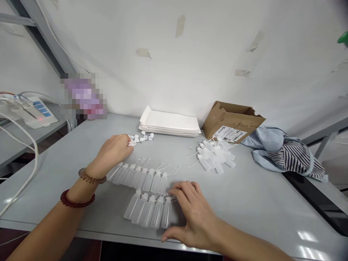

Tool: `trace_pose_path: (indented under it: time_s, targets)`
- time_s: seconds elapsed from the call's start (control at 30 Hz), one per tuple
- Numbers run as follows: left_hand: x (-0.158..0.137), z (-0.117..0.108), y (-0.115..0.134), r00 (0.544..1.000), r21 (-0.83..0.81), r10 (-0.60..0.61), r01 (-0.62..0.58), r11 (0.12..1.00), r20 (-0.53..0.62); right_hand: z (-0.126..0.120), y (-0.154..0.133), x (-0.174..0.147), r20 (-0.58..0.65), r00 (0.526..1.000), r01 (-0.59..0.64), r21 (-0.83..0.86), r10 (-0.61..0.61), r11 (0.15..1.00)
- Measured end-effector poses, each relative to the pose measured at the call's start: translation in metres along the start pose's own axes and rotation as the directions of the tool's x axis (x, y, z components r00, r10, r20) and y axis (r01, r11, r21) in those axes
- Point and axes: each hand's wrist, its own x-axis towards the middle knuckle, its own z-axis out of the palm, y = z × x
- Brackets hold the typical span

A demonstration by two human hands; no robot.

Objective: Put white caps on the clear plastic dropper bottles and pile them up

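At bottom centre I see five translucent bottles (147, 212) in a row, the right hand (195, 210) spread loosely beside them, gripping nothing visible. Behind, a second row (149, 180) has about nine; centre right, one bottle heap (214, 156). Left of centre, the left hand (115, 148) curls at several white caps (145, 137); whether it pinches one, I cannot tell. Taking them singly seems best. Farthest, one carton (241, 125).

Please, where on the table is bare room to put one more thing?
The widest bare patch of table lies between the right hand, the bottle pile and the black object. Another lies between the left hand and the table's left edge. Crowded: the middle front, with two bottle rows, and the back, with white packs and the carton.
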Motion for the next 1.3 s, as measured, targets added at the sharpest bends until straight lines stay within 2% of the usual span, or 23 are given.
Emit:
trace_pose_path:
  time_s: [0.23,0.37,0.47,0.57,0.67,0.8,0.93,1.07,1.3]
  targets:
    - [-0.008,-0.002,0.017,0.998,-0.107,0.018,-0.025,0.994,-0.061,0.001,0.0,-0.002,0.012,1.0,0.019,0.006,-0.019,1.0]
    - [-0.018,-0.002,0.032,0.992,-0.302,0.102,-0.118,0.946,-0.067,0.002,0.001,-0.001,0.048,0.999,0.006,0.054,-0.008,0.999]
    - [-0.026,-0.001,0.044,0.979,-0.489,0.205,-0.171,0.855,0.018,0.0,0.004,0.001,0.024,0.999,0.022,0.078,-0.024,0.997]
    - [-0.033,-0.002,0.053,0.924,-0.647,0.33,-0.132,0.751,0.194,-0.007,0.008,0.004,-0.038,0.998,0.048,0.095,-0.045,0.994]
    - [-0.04,-0.005,0.059,0.821,-0.735,0.458,-0.072,0.674,0.34,-0.018,0.014,0.006,-0.099,0.994,0.065,0.129,-0.052,0.99]
    - [-0.049,-0.009,0.065,0.725,-0.799,0.558,-0.017,0.6,0.404,-0.026,0.019,0.006,-0.135,0.986,0.125,0.204,-0.099,0.971]
    - [-0.053,-0.012,0.066,0.646,-0.813,0.623,-0.006,0.582,0.441,-0.025,0.018,0.004,-0.105,0.986,0.156,0.286,-0.131,0.946]
    - [-0.051,-0.012,0.063,0.623,-0.844,0.653,0.02,0.536,0.43,-0.026,0.017,0.004,-0.083,0.993,0.112,0.394,-0.086,0.912]
    - [-0.05,-0.014,0.065,0.564,-0.866,0.703,0.047,0.498,0.435,-0.033,0.02,0.002,-0.05,0.996,-0.029,0.587,0.072,0.809]
